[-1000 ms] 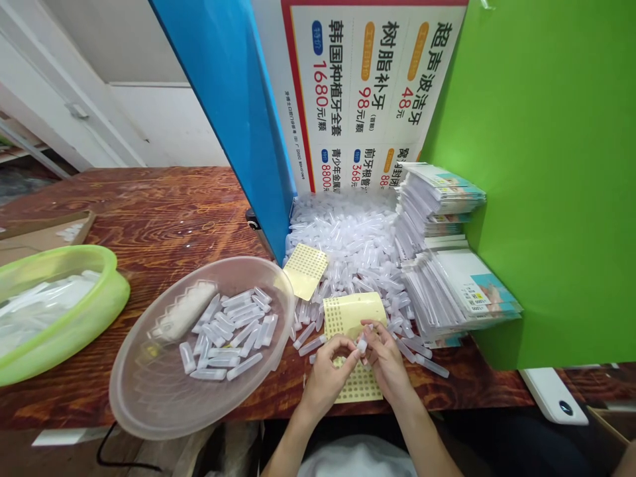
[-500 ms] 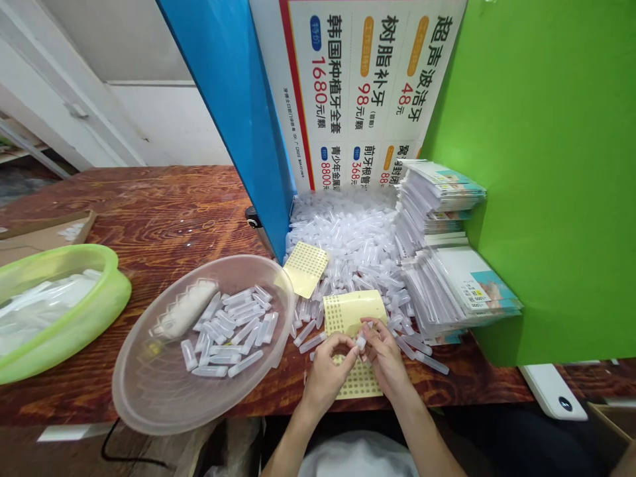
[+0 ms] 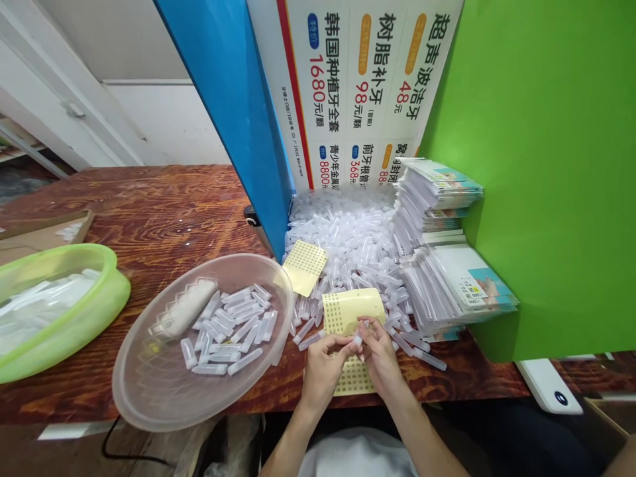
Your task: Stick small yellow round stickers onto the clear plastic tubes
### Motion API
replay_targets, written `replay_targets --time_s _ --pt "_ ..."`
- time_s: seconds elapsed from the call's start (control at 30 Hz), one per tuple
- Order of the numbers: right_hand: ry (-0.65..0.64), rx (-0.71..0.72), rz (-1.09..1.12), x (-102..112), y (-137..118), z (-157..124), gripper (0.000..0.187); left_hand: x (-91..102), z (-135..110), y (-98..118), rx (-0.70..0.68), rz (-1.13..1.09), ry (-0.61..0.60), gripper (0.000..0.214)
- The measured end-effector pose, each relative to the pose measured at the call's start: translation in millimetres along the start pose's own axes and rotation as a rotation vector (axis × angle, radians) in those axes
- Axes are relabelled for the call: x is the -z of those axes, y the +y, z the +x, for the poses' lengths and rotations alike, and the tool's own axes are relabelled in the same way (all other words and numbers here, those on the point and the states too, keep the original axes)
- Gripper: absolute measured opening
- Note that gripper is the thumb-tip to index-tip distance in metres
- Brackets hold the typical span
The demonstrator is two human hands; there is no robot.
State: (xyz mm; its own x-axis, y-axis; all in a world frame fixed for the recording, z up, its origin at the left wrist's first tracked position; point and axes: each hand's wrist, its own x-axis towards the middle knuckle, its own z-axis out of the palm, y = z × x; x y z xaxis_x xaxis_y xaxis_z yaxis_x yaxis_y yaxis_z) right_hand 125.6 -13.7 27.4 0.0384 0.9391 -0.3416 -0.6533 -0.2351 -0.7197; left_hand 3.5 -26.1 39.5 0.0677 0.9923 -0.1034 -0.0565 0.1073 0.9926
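Note:
Close together over a yellow sticker sheet point(image 3: 355, 377), both hands meet at one small plastic tube point(image 3: 358, 338) with a white cap. My right hand point(image 3: 381, 358) is closed round the tube, hiding most of it. Thumb and forefinger of my left hand point(image 3: 322, 371) pinch at its capped end. The sheet, dotted with rows of small round stickers, curls up behind my fingers. A second sticker sheet point(image 3: 305, 267) rests on a heap of clear capped tubes point(image 3: 348, 232) just beyond.
Left of my hands stands a translucent oval basin point(image 3: 149, 397) with several tubes and a white packet inside. Farther left is a green basin point(image 3: 106, 291). Stacked printed cards point(image 3: 432, 285) stand beside a green panel point(image 3: 546, 199); a blue panel point(image 3: 223, 93) rises opposite.
Both hands stay at the tube with small finger movements; the left fingers now lie flatter against the capped end. The whole view has shifted slightly.

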Motion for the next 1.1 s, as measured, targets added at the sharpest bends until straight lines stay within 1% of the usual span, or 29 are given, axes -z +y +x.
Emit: replay_targets --time_s 0.1,0.17,0.2,0.23,0.27,0.33,0.37,0.4,0.43,0.47,0.5,0.53,0.6,0.67,0.8,0.87,0.93,1.0,1.1 --pt "-0.027 0.007 -0.013 -3.0 -4.0 -0.6 0.044 2.4 0.5 3.3 -0.051 0.012 0.004 0.024" --pt "-0.046 0.012 -0.031 -8.4 -10.8 0.4 0.043 3.3 1.3 2.7 -0.069 0.024 0.039 0.025" --pt "-0.040 0.044 -0.050 -13.7 -15.6 1.3 0.042 3.3 1.7 0.9 -0.068 0.024 0.067 0.027" --pt "-0.021 0.102 -0.074 -21.3 -21.3 2.3 0.041 3.2 1.9 -1.8 -0.056 0.018 0.096 0.029" --pt "0.014 0.198 -0.107 -31.3 -27.8 3.4 0.039 3.1 1.9 -5.3 -0.038 0.010 0.121 0.032" --pt "0.087 0.430 -0.174 -56.7 -41.2 5.5 0.034 3.7 0.5 -12.8 -0.006 0.013 0.159 0.037" --pt "0.061 0.505 -0.203 -70.5 -47.2 6.6 0.030 4.8 -0.9 -16.1 -0.004 0.040 0.166 0.038" --pt "-0.059 0.517 -0.276 -83.6 -52.3 7.8 0.030 6.6 -2.7 -18.7 -0.017 0.092 0.171 0.037" --pt "-0.212 0.505 -0.383 -94.7 -56.0 9.1 0.034 8.9 -4.8 -20.5 -0.045 0.168 0.174 0.035" --pt "-0.325 0.496 -0.490 -102.7 -58.1 10.4 0.038 11.6 -7.2 -21.7 -0.086 0.263 0.175 0.033" --pt "-0.412 0.497 -0.599 -106.8 -58.6 11.8 0.038 14.5 -9.7 -22.4 -0.137 0.369 0.179 0.031" --pt "-0.467 0.507 -0.700 -106.6 -57.5 12.9 0.035 17.0 -12.3 -23.0 -0.191 0.477 0.185 0.030" --pt "-0.496 0.546 -0.868 -93.7 -51.9 14.1 0.022 20.1 -17.3 -24.5 -0.279 0.659 0.203 0.027" --pt "-0.447 0.559 -1.013 -68.0 -43.8 12.8 0.017 19.7 -21.2 -27.0 -0.323 0.763 0.215 0.027" --pt "-0.306 0.585 -1.405 -8.7 -26.0 0.2 0.012 16.4 -19.1 -31.9 -0.326 0.783 0.202 0.022" --pt "-0.230 0.597 -1.561 12.1 -15.2 -8.9 0.012 17.9 -11.3 -33.1 -0.315 0.759 0.239 0.019" --pt "-0.177 0.601 -1.664 23.7 -3.4 -15.7 0.015 21.2 0.4 -33.6 -0.303 0.744 0.311 0.019" --pt "-0.131 0.604 -1.713 27.6 6.6 -18.3 0.017 24.3 13.5 -33.2 -0.283 0.736 0.366 0.026" --pt "-0.099 0.636 -1.681 26.3 13.1 -16.8 0.016 26.3 29.1 -29.8 -0.225 0.680 0.370 0.031"
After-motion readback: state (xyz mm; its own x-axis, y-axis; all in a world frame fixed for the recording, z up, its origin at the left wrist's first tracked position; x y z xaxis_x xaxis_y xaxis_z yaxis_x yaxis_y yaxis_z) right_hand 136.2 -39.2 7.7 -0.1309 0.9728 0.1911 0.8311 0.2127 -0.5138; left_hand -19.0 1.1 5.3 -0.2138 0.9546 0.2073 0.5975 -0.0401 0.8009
